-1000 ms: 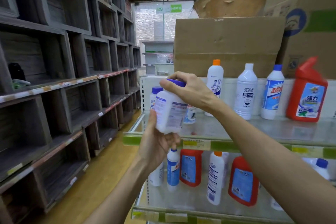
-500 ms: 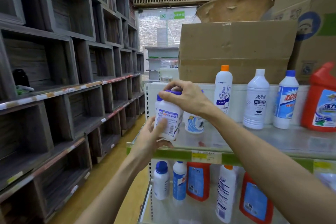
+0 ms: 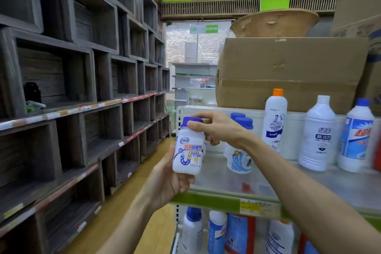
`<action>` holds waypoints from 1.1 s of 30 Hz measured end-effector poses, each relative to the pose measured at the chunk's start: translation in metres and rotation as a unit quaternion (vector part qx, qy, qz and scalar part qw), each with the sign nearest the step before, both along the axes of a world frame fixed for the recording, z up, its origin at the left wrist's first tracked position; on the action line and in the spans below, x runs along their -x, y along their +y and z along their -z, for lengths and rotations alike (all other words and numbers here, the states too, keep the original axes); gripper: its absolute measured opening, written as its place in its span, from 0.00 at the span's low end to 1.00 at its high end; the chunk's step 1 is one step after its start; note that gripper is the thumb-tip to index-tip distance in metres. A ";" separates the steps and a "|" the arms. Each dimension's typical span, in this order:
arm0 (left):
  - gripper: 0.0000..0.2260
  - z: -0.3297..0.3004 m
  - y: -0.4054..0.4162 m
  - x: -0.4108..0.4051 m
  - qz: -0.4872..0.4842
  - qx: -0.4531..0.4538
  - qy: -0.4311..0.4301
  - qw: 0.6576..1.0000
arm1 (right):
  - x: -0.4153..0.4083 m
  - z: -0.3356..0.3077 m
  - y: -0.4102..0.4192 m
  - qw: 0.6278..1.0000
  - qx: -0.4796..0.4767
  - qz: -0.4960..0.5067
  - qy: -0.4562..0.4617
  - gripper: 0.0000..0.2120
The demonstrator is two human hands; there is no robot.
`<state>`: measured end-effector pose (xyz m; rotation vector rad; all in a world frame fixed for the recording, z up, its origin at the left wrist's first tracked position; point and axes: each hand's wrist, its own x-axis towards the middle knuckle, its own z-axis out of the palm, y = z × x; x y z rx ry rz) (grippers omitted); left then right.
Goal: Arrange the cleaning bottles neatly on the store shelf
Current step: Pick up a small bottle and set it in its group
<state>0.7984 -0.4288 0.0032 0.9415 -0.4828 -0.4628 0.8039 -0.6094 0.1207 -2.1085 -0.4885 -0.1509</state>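
Crowding shelf (image 3: pixel 216 179): capped bottles (image 3: pixel 240 150), box (image 3: pixel 288 72)

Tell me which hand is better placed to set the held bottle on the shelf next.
Probably the right hand: it grips the held bottle at its blue cap from above, its arm already over the shelf. The left hand only cups the base from the aisle side.

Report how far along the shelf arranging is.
Looks done: four bottles stand upright in a row at the back of the upper shelf, from the Mr Muscle bottle rightward. In hand: the pipe-cleaner bottle, right hand on its cap, left hand under its base, off the shelf's left end. Left: set it beside the blue-capped tubs.
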 end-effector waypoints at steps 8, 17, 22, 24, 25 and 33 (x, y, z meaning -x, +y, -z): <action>0.18 -0.004 -0.006 -0.042 -0.284 -0.286 -0.182 0.897 | -0.046 0.030 -0.003 0.984 0.064 0.134 -0.098 0.21; 0.13 -0.002 -0.020 -0.065 -0.264 -0.375 -0.220 0.861 | -0.073 0.057 -0.010 0.971 0.097 0.194 -0.101 0.22; 0.13 -0.001 -0.019 -0.050 -0.383 -0.342 -0.264 0.817 | -0.072 0.057 -0.011 0.969 0.107 0.200 -0.098 0.24; 0.09 0.000 -0.016 -0.033 -0.415 -0.287 -0.305 0.808 | -0.067 0.057 -0.012 0.963 0.116 0.211 -0.119 0.26; 0.07 0.002 -0.014 -0.023 -0.415 -0.261 -0.318 0.812 | -0.064 0.057 -0.012 0.959 0.113 0.217 -0.139 0.26; 0.08 0.054 -0.018 0.035 -0.348 -0.198 -0.348 0.848 | 0.006 0.079 -0.009 0.867 0.215 0.230 -0.387 0.13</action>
